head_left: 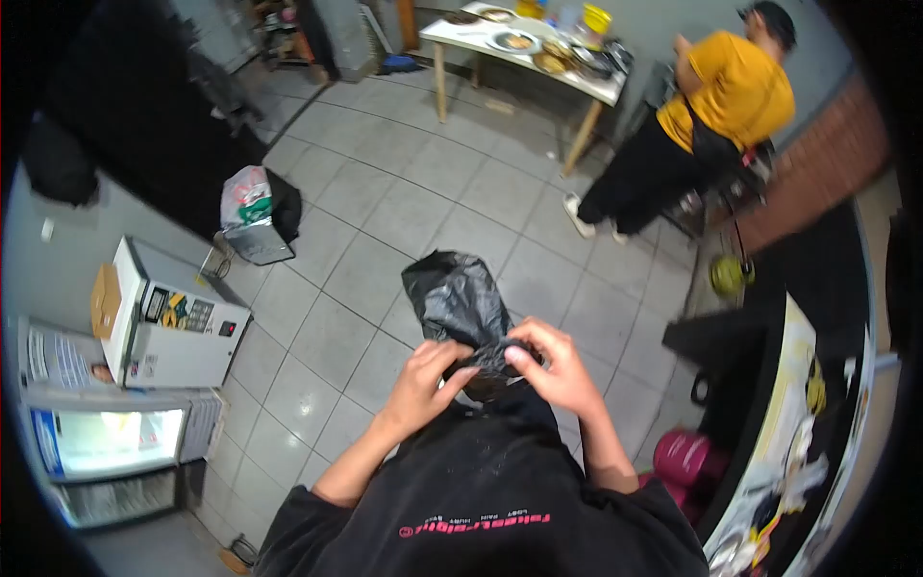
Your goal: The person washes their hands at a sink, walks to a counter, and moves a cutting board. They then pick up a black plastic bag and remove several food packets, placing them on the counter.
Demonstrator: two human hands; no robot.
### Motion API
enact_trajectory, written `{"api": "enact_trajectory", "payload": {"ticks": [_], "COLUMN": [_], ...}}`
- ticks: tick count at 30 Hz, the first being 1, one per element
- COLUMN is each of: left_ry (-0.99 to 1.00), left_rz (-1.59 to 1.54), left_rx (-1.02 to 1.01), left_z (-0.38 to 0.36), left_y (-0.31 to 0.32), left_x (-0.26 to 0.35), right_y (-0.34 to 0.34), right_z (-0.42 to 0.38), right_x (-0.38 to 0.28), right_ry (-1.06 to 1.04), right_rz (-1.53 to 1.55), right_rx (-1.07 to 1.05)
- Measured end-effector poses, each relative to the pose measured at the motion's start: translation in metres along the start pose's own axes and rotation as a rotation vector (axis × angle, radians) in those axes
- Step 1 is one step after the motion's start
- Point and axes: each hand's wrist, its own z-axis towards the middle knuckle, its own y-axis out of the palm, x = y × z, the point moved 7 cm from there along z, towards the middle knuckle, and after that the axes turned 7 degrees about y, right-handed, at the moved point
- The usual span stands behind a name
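Observation:
A black plastic bag [457, 293] hangs in front of my body, its gathered top bunched between my two hands. My left hand [430, 380] pinches the bunched edge from the left, fingers bent over the plastic. On the other side my right hand [548, 363] grips the crumpled edge, with the thumb pressed against it. The body of the bag puffs out away from me over the tiled floor. What is inside the bag cannot be seen.
A person in a yellow shirt [745, 91] stands at the back right, beside a white table [452, 32] bearing plates and pans. A bag [248, 207] sits on the floor at left, near a white freezer [183, 337]. A cluttered counter [793, 337] runs along the right.

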Motion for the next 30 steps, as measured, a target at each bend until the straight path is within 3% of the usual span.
{"api": "enact_trajectory", "payload": {"ticks": [5, 7, 9, 13, 15, 17, 18, 19, 20, 26, 29, 30], "left_ry": [0.047, 0.093, 0.147, 0.348, 0.123, 0.103, 0.077, 0.048, 0.126, 0.382, 0.367, 0.491], "left_rz": [-0.174, -0.199, -0.224, -0.406, -0.79, -0.928, -1.026, -1.121, -1.093, -0.847, -0.808, -0.752], "left_rx": [-0.186, -0.219, -0.266, -0.461, -0.643, -0.807, -0.905, -1.004, -1.059, -1.114, -1.237, -1.311], "left_z": [0.055, 0.066, 0.075, 0.109, 0.112, 0.114, 0.11, 0.107, 0.107, 0.133, 0.153, 0.157], "left_y": [0.065, 0.089, 0.125, 0.222, 0.271, 0.309, 0.326, 0.342, 0.352, 0.459, 0.517, 0.527], "left_x": [0.039, 0.061, 0.091, 0.148, 0.158, 0.191, 0.205, 0.218, 0.234, 0.264, 0.266, 0.277], "right_y": [-0.074, -0.101, -0.132, -0.161, -0.162, -0.163, -0.162, -0.16, -0.156, -0.158, -0.18, -0.189], "right_z": [-0.058, -0.092, -0.138, -0.223, -0.253, -0.288, -0.303, -0.319, -0.333, -0.443, -0.462, -0.467], "right_x": [0.016, 0.013, 0.024, 0.066, 0.116, 0.168, 0.173, 0.186, 0.197, 0.173, 0.142, 0.14], "right_ry": [0.043, -0.09, -0.094, 0.228, 0.33, 0.427, 0.439, 0.493, 0.534, 0.674, 0.69, 0.698], "right_rz": [0.121, 0.037, -0.145, -0.205, -0.235, 0.029, 0.029, 0.224, 0.422, 0.265, 0.316, 0.325], "right_rx": [0.246, 0.426, 0.571, 0.847, 1.052, 1.283, 1.332, 1.364, 1.391, 1.867, 1.893, 1.884]}}
